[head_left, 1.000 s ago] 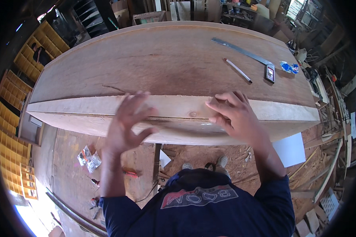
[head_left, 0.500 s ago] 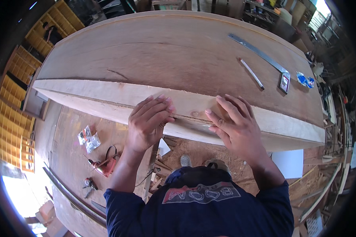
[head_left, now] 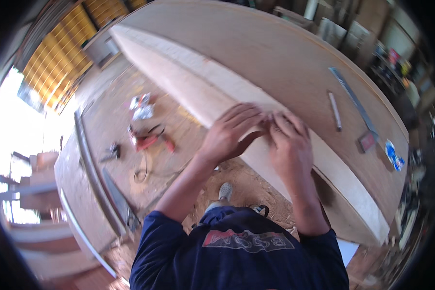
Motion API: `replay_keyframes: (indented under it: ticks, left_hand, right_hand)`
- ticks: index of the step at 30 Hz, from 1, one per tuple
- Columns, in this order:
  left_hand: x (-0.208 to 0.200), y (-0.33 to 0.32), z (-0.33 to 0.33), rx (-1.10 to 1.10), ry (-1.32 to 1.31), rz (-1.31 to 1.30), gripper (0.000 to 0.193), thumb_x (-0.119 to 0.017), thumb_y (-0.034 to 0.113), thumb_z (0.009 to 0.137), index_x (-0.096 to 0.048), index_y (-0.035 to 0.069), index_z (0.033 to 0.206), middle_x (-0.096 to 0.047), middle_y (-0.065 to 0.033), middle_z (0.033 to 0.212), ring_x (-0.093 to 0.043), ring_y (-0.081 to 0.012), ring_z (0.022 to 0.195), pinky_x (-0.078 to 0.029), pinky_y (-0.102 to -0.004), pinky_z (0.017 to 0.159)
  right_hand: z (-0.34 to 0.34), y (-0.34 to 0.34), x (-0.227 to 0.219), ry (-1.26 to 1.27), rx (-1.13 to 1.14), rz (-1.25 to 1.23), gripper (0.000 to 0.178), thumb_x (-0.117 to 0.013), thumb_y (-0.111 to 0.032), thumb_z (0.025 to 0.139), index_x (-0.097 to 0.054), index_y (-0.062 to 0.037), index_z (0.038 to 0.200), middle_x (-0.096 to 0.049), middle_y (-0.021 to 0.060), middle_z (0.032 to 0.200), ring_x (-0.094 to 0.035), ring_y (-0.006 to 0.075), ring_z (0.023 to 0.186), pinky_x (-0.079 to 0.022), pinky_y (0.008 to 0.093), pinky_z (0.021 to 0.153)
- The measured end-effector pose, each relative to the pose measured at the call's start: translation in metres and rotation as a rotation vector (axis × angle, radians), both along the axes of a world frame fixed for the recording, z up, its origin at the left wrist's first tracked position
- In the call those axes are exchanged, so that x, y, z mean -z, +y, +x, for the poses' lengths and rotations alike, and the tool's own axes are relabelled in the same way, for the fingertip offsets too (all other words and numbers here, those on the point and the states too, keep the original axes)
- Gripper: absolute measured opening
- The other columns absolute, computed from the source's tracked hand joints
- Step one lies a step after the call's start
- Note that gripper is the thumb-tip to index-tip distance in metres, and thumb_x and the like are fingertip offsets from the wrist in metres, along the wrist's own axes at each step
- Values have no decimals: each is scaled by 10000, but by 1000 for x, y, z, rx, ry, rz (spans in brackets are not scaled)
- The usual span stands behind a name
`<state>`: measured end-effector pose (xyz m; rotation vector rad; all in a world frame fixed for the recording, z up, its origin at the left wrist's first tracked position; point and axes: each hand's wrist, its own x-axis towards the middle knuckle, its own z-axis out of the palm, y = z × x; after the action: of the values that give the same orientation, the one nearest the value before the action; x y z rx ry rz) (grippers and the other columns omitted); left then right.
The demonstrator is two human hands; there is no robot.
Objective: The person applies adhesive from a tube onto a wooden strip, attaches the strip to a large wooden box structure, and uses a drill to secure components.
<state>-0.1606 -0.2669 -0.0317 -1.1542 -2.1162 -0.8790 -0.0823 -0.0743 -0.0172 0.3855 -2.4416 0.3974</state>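
Note:
A long pale wooden board [head_left: 353, 183] runs slantwise from far left to near right, along the edge of a large brown wooden panel [head_left: 261, 58]. Over the board, my left hand [head_left: 232, 130] has its fingers pressed together, the thumb bent beneath them. My right hand [head_left: 292, 145] comes down beside it with curled fingers. The fingertips of both hands meet in a pinch, smeared by motion, so I cannot make out what is between them. On the panel to the right lie a white pen [head_left: 334, 111], a metal try square [head_left: 355, 99] and a blue-and-white crumpled wrapper [head_left: 394, 155].
At the left, a lower wooden tabletop [head_left: 99, 116] holds a red corded power tool [head_left: 141, 141], clear plastic packets [head_left: 142, 108], a small dark tool [head_left: 112, 151] and a handsaw [head_left: 115, 191]. Wood shavings [head_left: 239, 186] cover the floor near my feet.
My view has turned, so the board now slants. My hands, spaced apart along the board's edge before, have come together at the fingertips.

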Motion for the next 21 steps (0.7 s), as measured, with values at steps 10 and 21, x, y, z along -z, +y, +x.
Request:
replay_keyframes:
  ticks: [10,21]
  left_hand:
    - [14,18,12,-32,-102,219,236,-853,117,891,-768,61,1104,-788,-110,1200,-729,-314,1223,-518,-482,1192]
    - [21,10,11,-30,-90,234,252,-836,115,891,-755,70,1126,-770,-117,1214,-711,-328,1226,-509,-487,1206]
  right_hand:
    - [11,13,-3,-44,-77,-72,400,-670,52,914,-823,-49,1269,-785,126,1335,-678,330,1336,-508,465,1190]
    - [14,3,-3,-103,27,-94,322,-660,12,999,-800,-20,1287,-770,164,1347,-709,345,1307,-541,458,1151]
